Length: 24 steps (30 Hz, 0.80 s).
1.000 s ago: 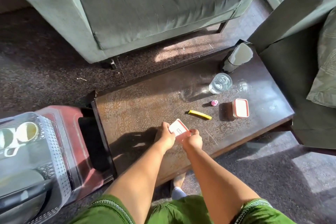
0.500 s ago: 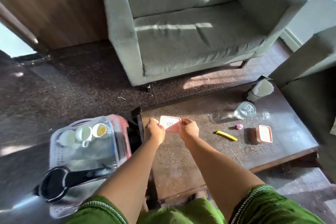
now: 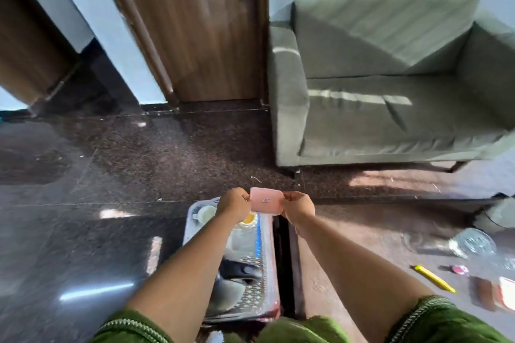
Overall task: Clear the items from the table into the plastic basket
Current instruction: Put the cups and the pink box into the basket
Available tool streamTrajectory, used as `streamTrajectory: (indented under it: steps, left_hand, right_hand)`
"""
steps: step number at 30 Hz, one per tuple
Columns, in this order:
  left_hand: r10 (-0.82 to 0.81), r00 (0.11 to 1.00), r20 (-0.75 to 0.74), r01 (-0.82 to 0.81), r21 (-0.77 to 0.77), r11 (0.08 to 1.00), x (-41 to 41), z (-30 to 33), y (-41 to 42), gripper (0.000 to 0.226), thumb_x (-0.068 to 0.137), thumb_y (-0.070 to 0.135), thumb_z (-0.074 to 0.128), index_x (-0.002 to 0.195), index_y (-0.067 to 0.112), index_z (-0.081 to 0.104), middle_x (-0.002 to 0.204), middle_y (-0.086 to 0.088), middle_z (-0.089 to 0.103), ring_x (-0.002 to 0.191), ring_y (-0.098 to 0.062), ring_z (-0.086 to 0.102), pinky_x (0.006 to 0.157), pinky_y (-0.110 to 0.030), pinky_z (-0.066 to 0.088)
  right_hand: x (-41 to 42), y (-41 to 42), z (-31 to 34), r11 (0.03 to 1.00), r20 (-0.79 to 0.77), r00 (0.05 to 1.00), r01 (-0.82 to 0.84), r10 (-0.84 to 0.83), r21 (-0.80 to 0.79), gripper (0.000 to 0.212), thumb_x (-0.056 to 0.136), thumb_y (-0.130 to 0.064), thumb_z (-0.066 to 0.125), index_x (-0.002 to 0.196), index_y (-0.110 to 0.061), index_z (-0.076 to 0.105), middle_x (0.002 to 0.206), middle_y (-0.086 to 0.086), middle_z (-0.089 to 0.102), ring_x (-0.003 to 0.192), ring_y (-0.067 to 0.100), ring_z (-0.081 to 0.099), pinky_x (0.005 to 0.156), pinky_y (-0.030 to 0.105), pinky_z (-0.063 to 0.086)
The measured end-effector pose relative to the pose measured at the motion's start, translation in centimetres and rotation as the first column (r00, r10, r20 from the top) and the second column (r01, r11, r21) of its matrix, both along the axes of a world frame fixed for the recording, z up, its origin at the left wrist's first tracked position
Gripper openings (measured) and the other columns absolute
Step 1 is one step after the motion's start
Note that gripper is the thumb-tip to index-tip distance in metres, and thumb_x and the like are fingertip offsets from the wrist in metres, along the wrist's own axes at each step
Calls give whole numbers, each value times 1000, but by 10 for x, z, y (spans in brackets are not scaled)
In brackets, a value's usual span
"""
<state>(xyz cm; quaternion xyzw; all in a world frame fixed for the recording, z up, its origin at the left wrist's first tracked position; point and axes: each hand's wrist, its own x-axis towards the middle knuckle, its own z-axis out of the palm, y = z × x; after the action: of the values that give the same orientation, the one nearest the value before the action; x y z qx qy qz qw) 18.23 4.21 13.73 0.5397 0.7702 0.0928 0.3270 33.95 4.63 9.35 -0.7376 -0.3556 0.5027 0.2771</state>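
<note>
Left hand: the left hand (image 3: 233,202) has its fingers curled on the left edge of a small pink box (image 3: 265,201), pinching it.
Right hand: the right hand (image 3: 298,206) grips the right edge of the same box, fingers curled round it.
Pink box: held flat between both hands, lid side up, in the air over the far end of the plastic basket (image 3: 268,259).
Plastic basket: sits just left of the table (image 3: 362,253), on a red base; it holds a white cup (image 3: 205,213), a second cup with yellow inside, partly hidden by the left hand, and a dark pan (image 3: 239,273).
Table: still carries a drinking glass (image 3: 475,242), a yellow pen (image 3: 433,282), a small pink cap (image 3: 460,269) and a red-and-white box (image 3: 505,294) at the right edge of view, blurred.
Room: a grey-green armchair (image 3: 390,108) stands beyond the table, beside a wooden door (image 3: 200,28), on a dark speckled floor.
</note>
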Motion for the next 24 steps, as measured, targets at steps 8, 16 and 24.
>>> streamTrajectory:
  steps: [8, 16, 24]
  left_hand:
    - [105, 992, -75, -113, -102, 988, -119, -25, -27, 21, 84, 20, 58, 98, 11, 71, 104, -13, 71, 98, -30, 66, 78, -32, 51]
    - [224, 974, 40, -213, -186, 959, -159, -82, -60, 30, 88, 17, 53, 116, 18, 64, 118, -9, 68, 110, -28, 62, 90, -31, 51]
    - [192, 976, 107, -143, -354, 924, -168, -125, -58, 36, 91, 13, 43, 123, 12, 59, 125, -13, 62, 114, -29, 58, 95, -33, 47]
  right_hand:
    - [-112, 0, -20, 989, -99, 986, -139, 134, -49, 16, 74, -9, 58, 80, -21, 66, 76, 3, 70, 64, 20, 68, 70, 36, 61]
    - [-157, -17, -82, 846, -9, 865, -493, 502, -205, 30, 90, -7, 49, 112, -17, 66, 100, -1, 65, 90, 19, 60, 71, 24, 52]
    - [-175, -5, -107, 713, -61, 777, -603, 627, -357, 40, 91, 0, 45, 125, -12, 62, 103, 0, 58, 87, 13, 55, 74, 23, 45]
